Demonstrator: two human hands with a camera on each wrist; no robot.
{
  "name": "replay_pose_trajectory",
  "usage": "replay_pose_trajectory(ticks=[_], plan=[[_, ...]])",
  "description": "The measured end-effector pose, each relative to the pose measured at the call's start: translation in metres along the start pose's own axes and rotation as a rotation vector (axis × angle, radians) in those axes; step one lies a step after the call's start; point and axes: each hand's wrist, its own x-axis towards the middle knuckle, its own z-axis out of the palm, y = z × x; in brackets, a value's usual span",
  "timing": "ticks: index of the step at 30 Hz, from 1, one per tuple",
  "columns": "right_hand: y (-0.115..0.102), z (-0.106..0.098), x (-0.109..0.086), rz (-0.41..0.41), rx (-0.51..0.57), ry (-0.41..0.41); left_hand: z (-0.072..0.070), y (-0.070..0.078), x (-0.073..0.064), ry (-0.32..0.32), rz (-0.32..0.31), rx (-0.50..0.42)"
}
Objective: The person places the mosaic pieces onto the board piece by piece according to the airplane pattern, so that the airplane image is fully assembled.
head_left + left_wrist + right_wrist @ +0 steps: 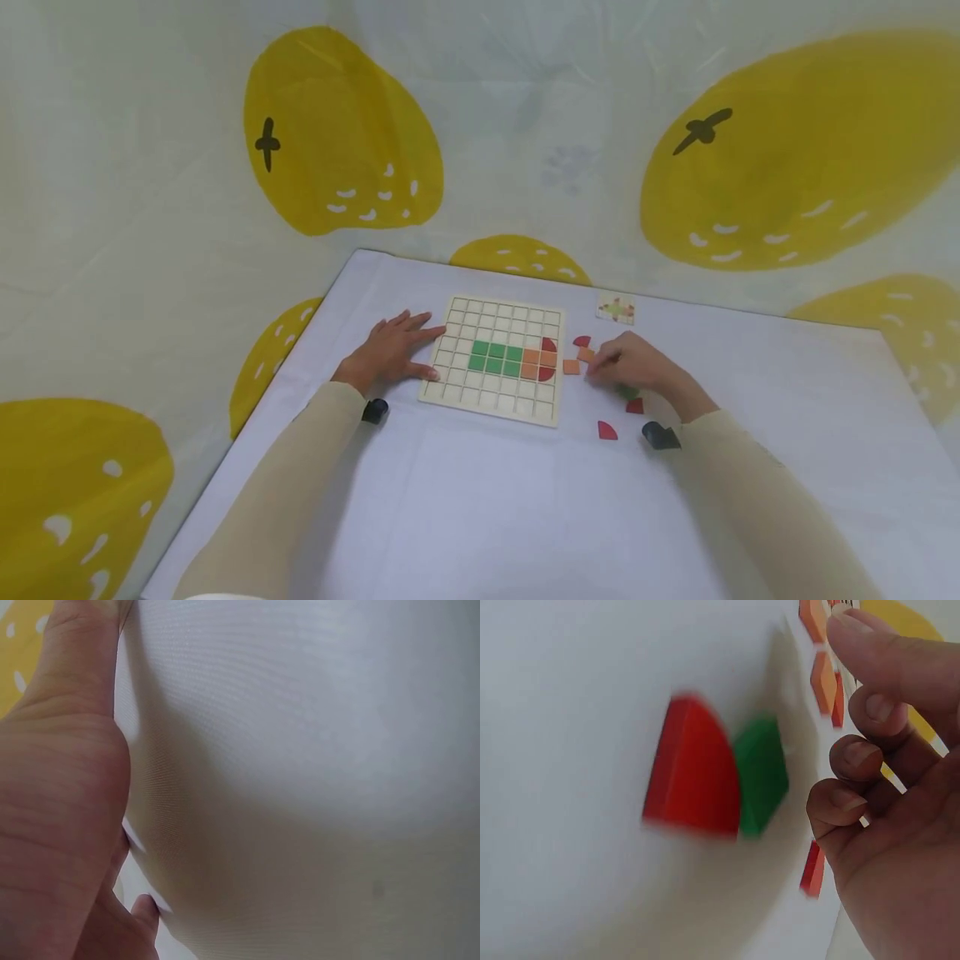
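My left hand [386, 348] lies with its fingers spread at the left edge of a wooden grid board [450, 392]; its thumb and forefinger reach the rim. Green square tiles [495, 357], orange square tiles [530, 364] and red quarter-round tiles [547, 374] form a row on the board. Off its right side, my right hand [633, 365] has its fingers curled beside loose orange tiles [572, 367]. In the right wrist view its thumb covers the forefinger, and I cannot tell whether they pinch anything. Below that hand lie a green tile [763, 776] and a red quarter-round tile [697, 769].
A small pattern card [615, 308] lies at the back, right of the board. Another red quarter-round tile [607, 431] lies nearer the front, and one more [582, 341] is behind the orange tiles. A curtain with yellow fruit prints [345, 133] hangs behind the white table [480, 508].
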Motion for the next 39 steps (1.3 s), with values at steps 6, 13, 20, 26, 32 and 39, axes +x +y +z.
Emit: replay_pose_trajectory(ticks=[6,13,20,26,32,39], plan=[[0.030,-0.014,-0.013,-0.031,-0.019,-0.012,0.000,0.001,0.000,0.004,-0.001,0.000],[0.050,-0.022,-0.022,-0.042,-0.062,0.014,0.001,-0.002,0.001,-0.003,-0.010,-0.005],[0.051,-0.025,-0.027,0.019,-0.021,-0.039,0.003,-0.004,0.002,-0.005,-0.008,-0.016],[0.054,-0.025,-0.030,0.037,-0.028,-0.064,0.003,-0.001,0.002,-0.015,-0.013,-0.020],[0.052,-0.022,-0.029,0.089,-0.029,-0.052,0.001,0.000,0.000,-0.019,-0.018,-0.010],[0.050,-0.018,-0.026,0.103,-0.040,-0.042,0.000,-0.002,0.001,-0.023,-0.018,-0.036]])
